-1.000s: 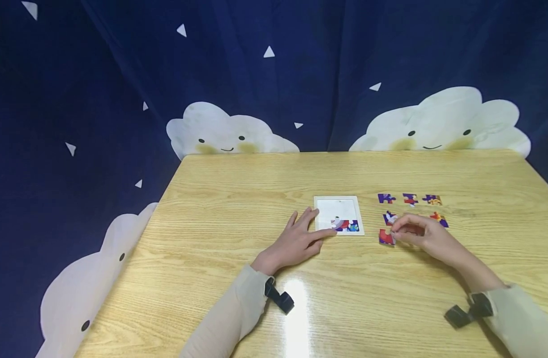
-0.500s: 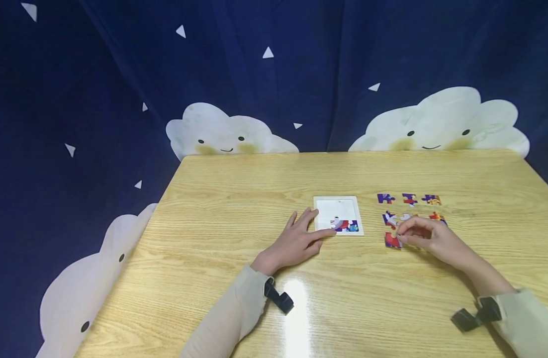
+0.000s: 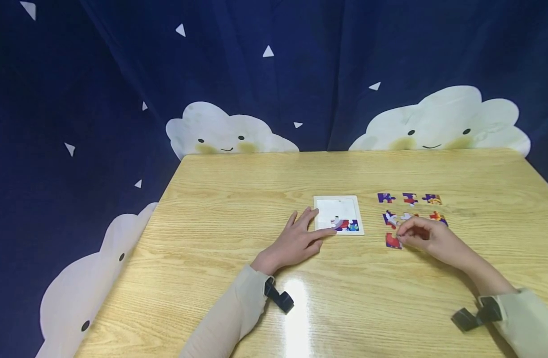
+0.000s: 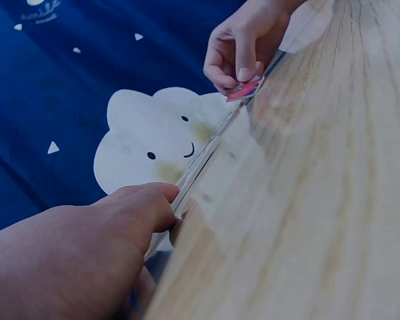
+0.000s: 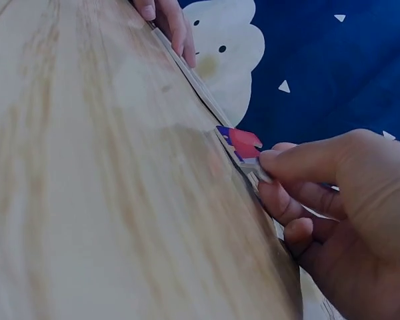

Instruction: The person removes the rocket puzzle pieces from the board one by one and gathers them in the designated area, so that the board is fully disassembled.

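Note:
In the head view a white puzzle frame [image 3: 361,219] lies mid-table, with a short row of joined puzzle pieces [image 3: 345,225] along its near side. My left hand [image 3: 294,243] rests on the frame's left and near edges, fingers spread. Its thumb and a finger show at the frame's edge in the left wrist view. To the right, my right hand [image 3: 430,238] pinches a red and purple puzzle piece [image 3: 392,241] by its right side, thumb on top. The right wrist view shows that piece [image 5: 243,143] slightly tilted, close over the tabletop.
Loose puzzle pieces lie beyond my right hand: a far row with a purple piece [image 3: 385,198], a red and purple piece [image 3: 410,199] and an orange one [image 3: 432,199]. Nearer are a white and purple piece [image 3: 390,219] and an orange piece [image 3: 438,218]. A dark blue cloud-print curtain [image 3: 319,74] hangs behind the table.
My right hand has shifted a little right and toward me with the red and purple puzzle piece, then nearly stopped. My left hand has stayed on the frame.

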The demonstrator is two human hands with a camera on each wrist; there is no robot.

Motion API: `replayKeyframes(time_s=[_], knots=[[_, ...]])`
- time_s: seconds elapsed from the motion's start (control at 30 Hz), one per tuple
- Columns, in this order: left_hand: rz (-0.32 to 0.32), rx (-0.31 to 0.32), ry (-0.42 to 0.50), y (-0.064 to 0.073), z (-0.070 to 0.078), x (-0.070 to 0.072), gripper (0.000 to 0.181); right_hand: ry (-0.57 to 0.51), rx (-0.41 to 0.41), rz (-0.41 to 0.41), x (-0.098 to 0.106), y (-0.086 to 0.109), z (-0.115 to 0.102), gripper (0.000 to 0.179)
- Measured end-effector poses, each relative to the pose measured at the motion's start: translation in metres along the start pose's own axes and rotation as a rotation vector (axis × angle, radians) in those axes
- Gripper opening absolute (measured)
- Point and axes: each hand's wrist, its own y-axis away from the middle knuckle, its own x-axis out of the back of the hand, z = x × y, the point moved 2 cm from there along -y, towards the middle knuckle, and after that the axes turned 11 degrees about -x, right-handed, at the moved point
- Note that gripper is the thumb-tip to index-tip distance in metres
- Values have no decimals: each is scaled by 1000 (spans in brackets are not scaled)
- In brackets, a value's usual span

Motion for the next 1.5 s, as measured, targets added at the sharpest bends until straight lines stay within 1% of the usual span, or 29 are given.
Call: replayKeyframes(time_s=[0.33,0.43,0.53,0.67,0.77,0.9,1.1,1.2,1.33,1.5], knots=[[3,-4,-13,-1,-1,0,40,128,159,60,-2,-3,1,25],[7,-5,-18,-2,-1,0,40,161,184,73,-2,-4,1,27],[8,-5,-14,-2,-1,1,40,171,194,73,-1,-4,0,28],[2,-2,-14,-2,0,2,40,153,209,64,-2,-3,-1,28],[-4,0,-34,-3,1,1,40,144,229,66,-2,-3,-2,29],[-13,9,-58,-4,2,0,42,162,218,90,-3,-3,-3,28],[-11,32,-56,-4,2,-3,43,170,147,128,-8,-12,-9,20],[-12,41,-57,-4,3,-2,43,156,120,122,-13,-20,-15,15],[-27,49,-67,-4,4,-2,43,145,99,95,-23,-35,-25,9],[-26,45,-80,-4,4,-1,44,127,90,54,-37,-54,-38,8]])
